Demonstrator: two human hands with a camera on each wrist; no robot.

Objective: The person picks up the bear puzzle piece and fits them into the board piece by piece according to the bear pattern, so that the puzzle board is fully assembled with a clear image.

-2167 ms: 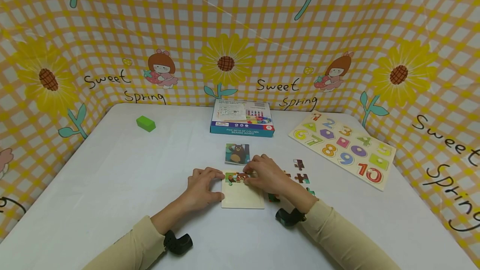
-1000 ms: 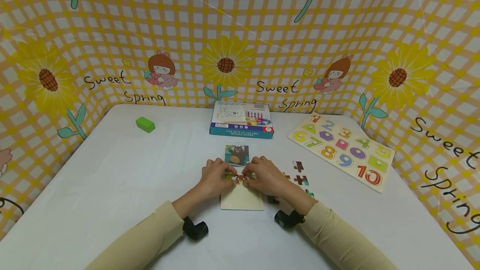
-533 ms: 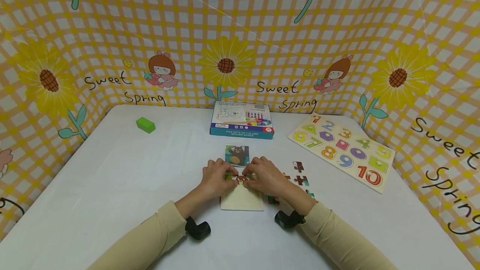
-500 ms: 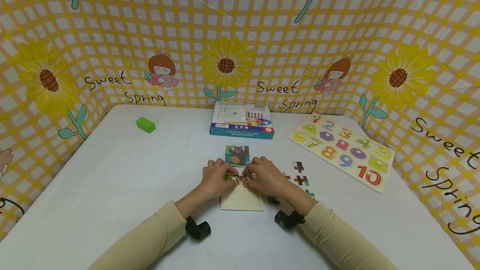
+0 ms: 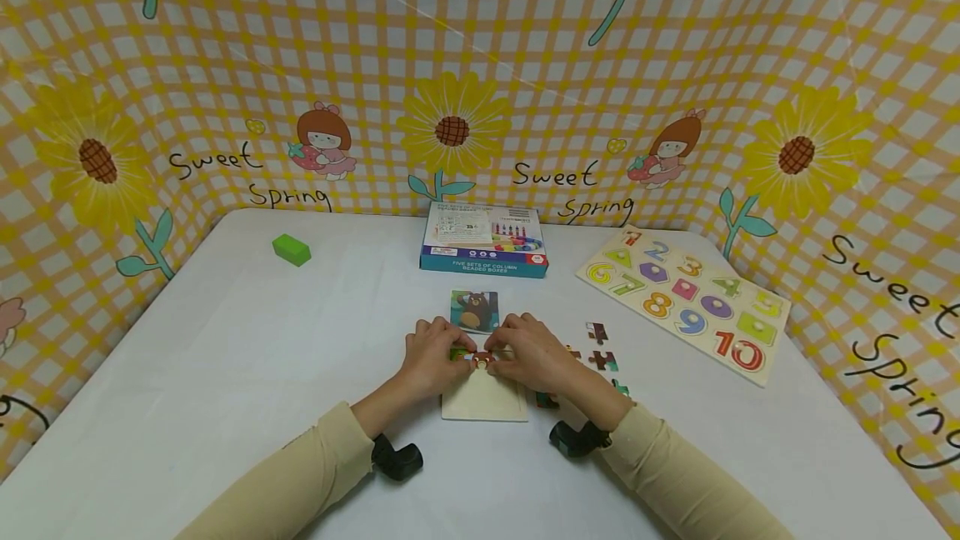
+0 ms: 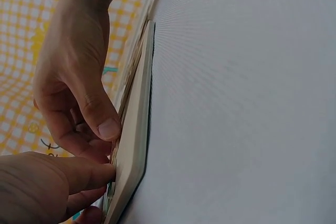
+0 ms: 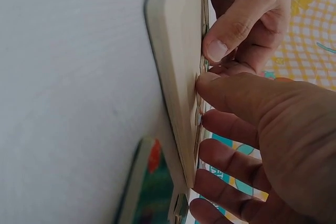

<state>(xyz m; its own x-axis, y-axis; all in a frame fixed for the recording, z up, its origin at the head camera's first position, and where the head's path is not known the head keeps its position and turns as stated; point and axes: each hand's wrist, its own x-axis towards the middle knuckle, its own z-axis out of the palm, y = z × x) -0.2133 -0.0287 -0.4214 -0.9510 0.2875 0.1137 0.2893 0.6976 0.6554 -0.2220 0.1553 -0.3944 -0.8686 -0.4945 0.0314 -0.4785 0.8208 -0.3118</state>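
Note:
In the head view, a pale wooden puzzle board lies on the white table with jigsaw pieces along its far edge. My left hand pinches a green-edged jigsaw piece at the board's upper left. From the other side, my right hand pinches the brown bear-face jigsaw piece. Both hands' fingertips nearly meet there and hide parts of the pieces. The wrist views show thumbs and fingers at the edge of the board, low over its surface. A bear picture card lies just beyond.
Several loose jigsaw pieces lie right of the board, some partly behind my right forearm. A teal-edged box stands at the back. A number board lies at the right, and a green block at the far left.
My left hand has moved from the board's left edge rightward onto the top-row pieces, beside my right hand. Over the last half second, both hands have stayed nearly still.

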